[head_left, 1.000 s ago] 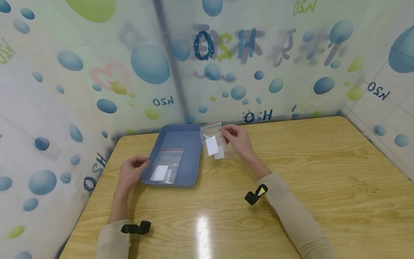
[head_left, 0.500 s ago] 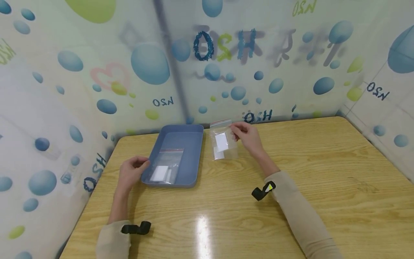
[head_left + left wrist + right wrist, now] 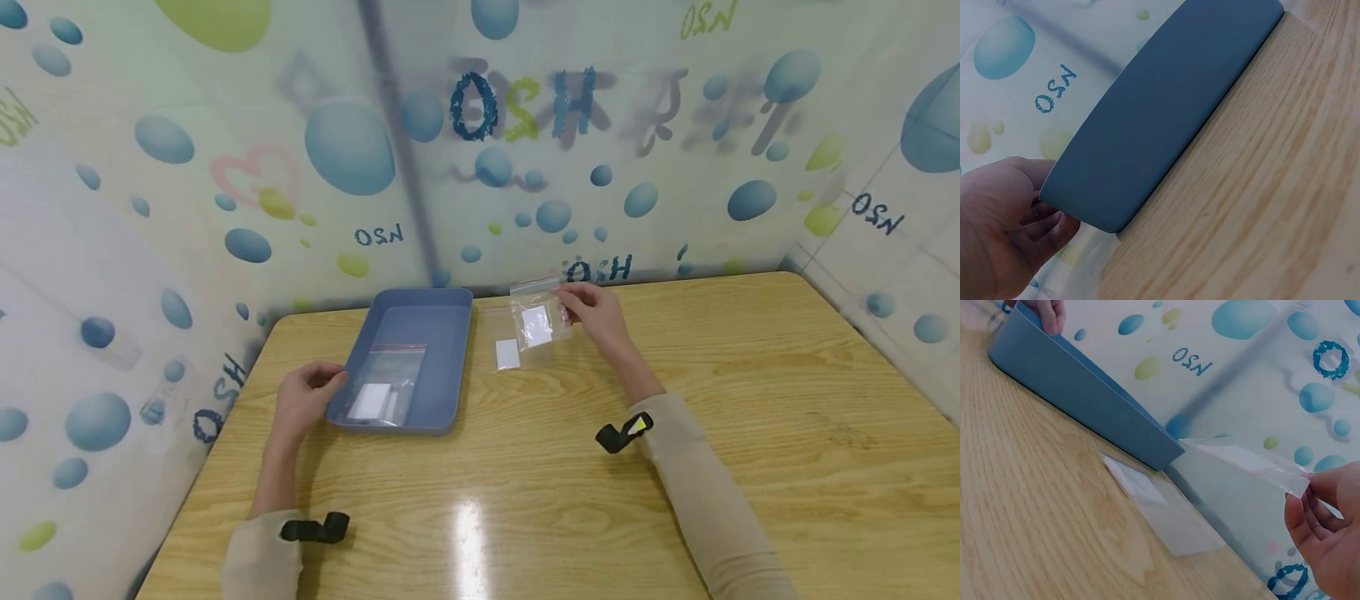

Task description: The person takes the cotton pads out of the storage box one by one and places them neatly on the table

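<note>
My right hand (image 3: 600,317) pinches the edge of a small clear zip-lock bag (image 3: 536,327) with a white card inside. The bag hangs above the table, right of the blue tray (image 3: 447,367). Below and partly behind it, a second zip-lock bag (image 3: 1179,528) with a white card lies flat on the wood, close to the tray. My left hand (image 3: 303,400) grips the tray's left rim, thumb at the edge and the other fingers curled at its outer side, as the left wrist view shows. Inside the tray, toward its front, rests another zip-lock bag (image 3: 401,367) holding white pieces.
The wooden table (image 3: 675,358) reaches back to a wall covering (image 3: 660,217) printed with blue and green drops. The tray stands near the table's back left. Bright light reflects off the wood at front centre.
My right hand has moved right with its zip-lock bag, from beside the tray's edge, baring more of the bag lying on the table. My left hand and the tray have stayed put.
</note>
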Demonstrator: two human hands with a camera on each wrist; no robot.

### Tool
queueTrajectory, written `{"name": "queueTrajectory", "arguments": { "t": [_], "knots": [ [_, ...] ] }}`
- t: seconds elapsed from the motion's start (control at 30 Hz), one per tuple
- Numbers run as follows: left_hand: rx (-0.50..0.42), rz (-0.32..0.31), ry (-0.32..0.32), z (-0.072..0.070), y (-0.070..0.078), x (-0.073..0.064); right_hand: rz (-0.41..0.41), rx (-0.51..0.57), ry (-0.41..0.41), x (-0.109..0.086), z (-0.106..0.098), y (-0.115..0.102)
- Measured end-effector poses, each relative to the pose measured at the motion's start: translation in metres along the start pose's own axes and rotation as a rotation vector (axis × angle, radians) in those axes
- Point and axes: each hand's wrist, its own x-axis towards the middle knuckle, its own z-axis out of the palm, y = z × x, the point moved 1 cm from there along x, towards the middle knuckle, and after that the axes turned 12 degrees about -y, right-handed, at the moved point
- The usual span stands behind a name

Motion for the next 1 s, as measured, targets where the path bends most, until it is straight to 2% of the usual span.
{"name": "queueTrajectory", "arguments": {
  "t": [0.47, 0.6, 1.0],
  "knots": [
    [0.0, -0.001, -0.003, 0.0, 0.002, 0.0, 0.029, -0.019, 0.029, -0.002, -0.022, 0.014],
    [-0.002, 0.008, -0.01, -0.001, 0.002, -0.001, 0.063, -0.004, 0.02, -0.006, -0.025, 0.009],
    [0.005, -0.002, -0.002, 0.001, -0.002, 0.0, 0.172, -0.16, 0.047, -0.003, -0.042, 0.031]
  ]
}}
